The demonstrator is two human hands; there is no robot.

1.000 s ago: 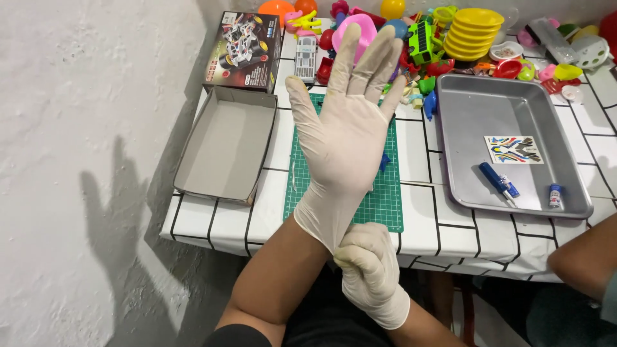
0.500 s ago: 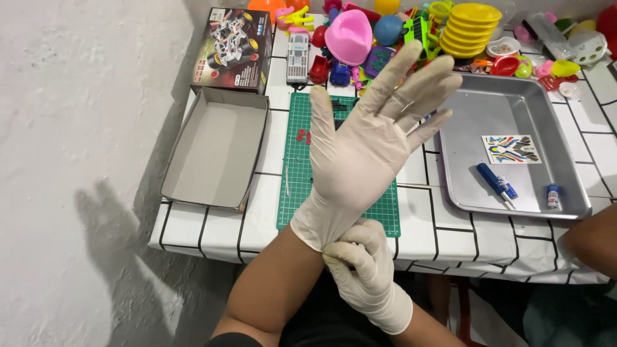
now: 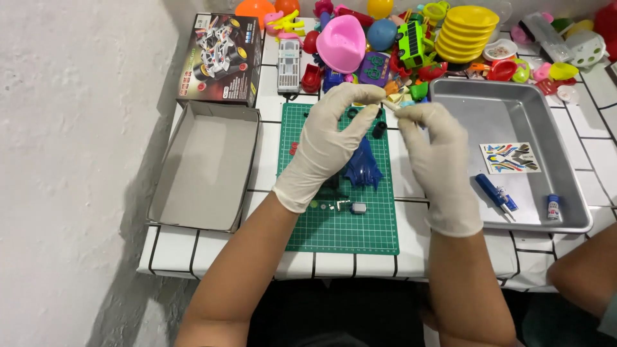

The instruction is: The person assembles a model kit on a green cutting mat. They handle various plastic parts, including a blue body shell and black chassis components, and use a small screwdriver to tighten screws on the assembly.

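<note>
Head view | one green cutting mat (image 3: 334, 228) is seen nearest, one blue toy shell (image 3: 364, 168) lying on it; two gloved hands, left hand (image 3: 331, 138) and right hand (image 3: 434, 148), are pinched together above it; grip contents cannot be told | one steel tray (image 3: 475, 115) beside; one open box (image 3: 202, 164) left

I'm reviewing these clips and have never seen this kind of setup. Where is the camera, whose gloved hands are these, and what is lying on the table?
The camera sits on a person's head and looks down, so the two arms reaching in from below are that person's own. Both the left hand and the right hand wear pale gloves; their fingertips meet above the green cutting mat, pinching something too small to identify. On the mat lie a blue toy part and a few small bits. Left of it is an open cardboard tray and a printed box. To the right, a metal tray holds a sticker sheet and a blue screwdriver. Colourful plastic toys crowd the far edge.
</note>
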